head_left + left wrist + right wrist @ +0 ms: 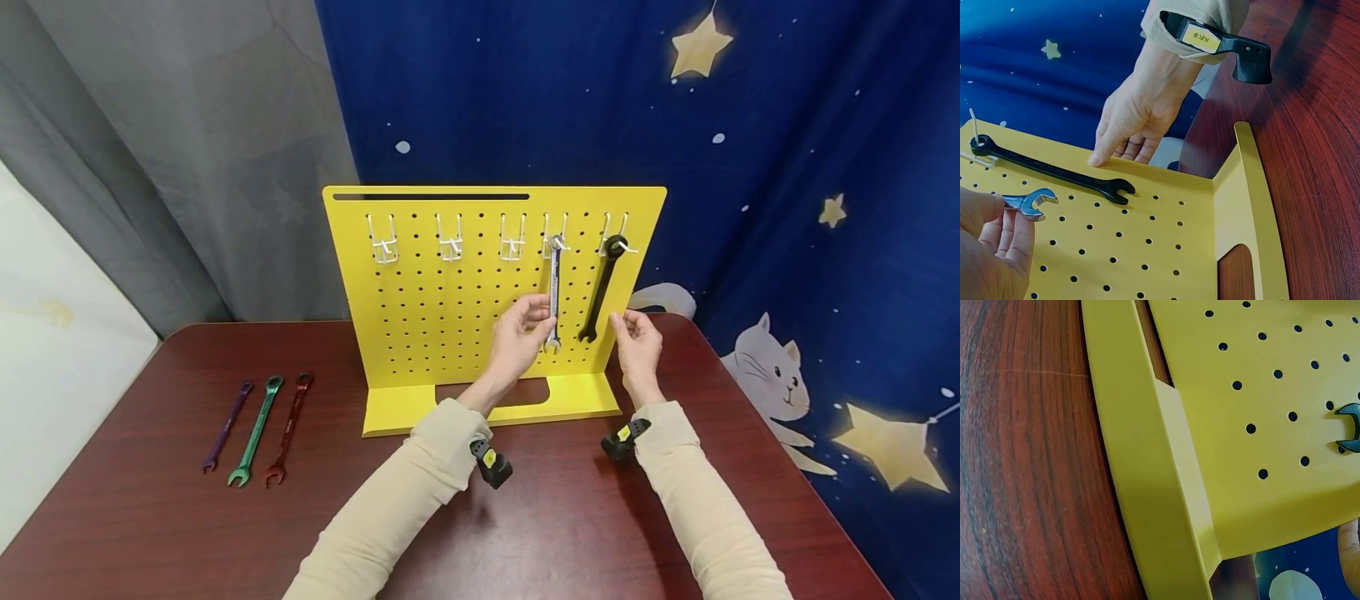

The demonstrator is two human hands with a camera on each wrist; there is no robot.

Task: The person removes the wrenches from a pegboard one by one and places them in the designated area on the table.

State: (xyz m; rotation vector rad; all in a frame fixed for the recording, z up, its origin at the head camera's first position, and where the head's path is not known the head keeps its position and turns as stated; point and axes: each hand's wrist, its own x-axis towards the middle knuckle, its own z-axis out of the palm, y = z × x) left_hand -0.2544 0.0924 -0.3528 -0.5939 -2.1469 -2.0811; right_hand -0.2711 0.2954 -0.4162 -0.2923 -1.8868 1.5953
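My left hand (519,337) pinches the lower part of a silver combination wrench (554,292) between thumb and fingers. The wrench's ring end sits at a white hook (564,247) on the yellow pegboard (420,333), and its open end points down. My right hand (640,346) grips the board's right edge, thumb at the front face and the other fingers behind it. Between the two hands a black wrench (602,292) hangs from the rightmost hook. In the left wrist view, the silver wrench's jaw end (1032,203) sticks out past my left thumb.
Purple (227,427), green (256,432) and red (288,429) wrenches lie side by side on the dark wooden table (135,467), left of the board. Three bare white hooks, including the leftmost one (384,248), line the board's upper left. A blue curtain (510,92) hangs behind.
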